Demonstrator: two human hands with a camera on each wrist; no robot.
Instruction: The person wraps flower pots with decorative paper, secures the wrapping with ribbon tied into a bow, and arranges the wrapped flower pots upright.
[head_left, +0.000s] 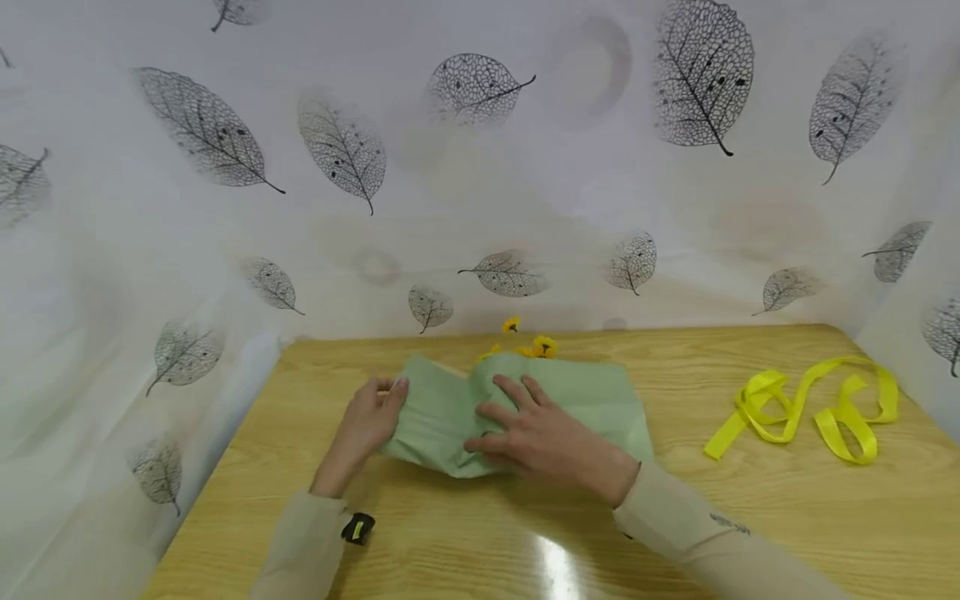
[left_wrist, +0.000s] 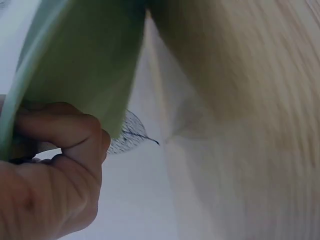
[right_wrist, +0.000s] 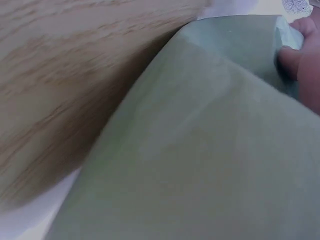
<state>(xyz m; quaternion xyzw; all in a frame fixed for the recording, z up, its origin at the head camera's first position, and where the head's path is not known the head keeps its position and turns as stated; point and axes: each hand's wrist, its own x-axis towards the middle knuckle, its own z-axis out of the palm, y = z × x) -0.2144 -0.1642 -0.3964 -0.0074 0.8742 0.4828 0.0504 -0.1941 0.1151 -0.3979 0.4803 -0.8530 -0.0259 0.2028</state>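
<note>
A sheet of light green wrapping paper stands folded up off the wooden table, around yellow flowers whose heads show above its far edge. The stems are hidden. My left hand pinches the paper's left edge between thumb and fingers; the left wrist view shows the curled left hand at that edge. Across the paper's middle lies my right hand, its fingers spread and bent over a fold. In the right wrist view, thumb and fingers of the right hand hold the fold of paper.
A loose, curling yellow ribbon lies on the wooden table to the right. Behind the table hangs a pale cloth printed with dark leaves. A small black device sits at the left wrist.
</note>
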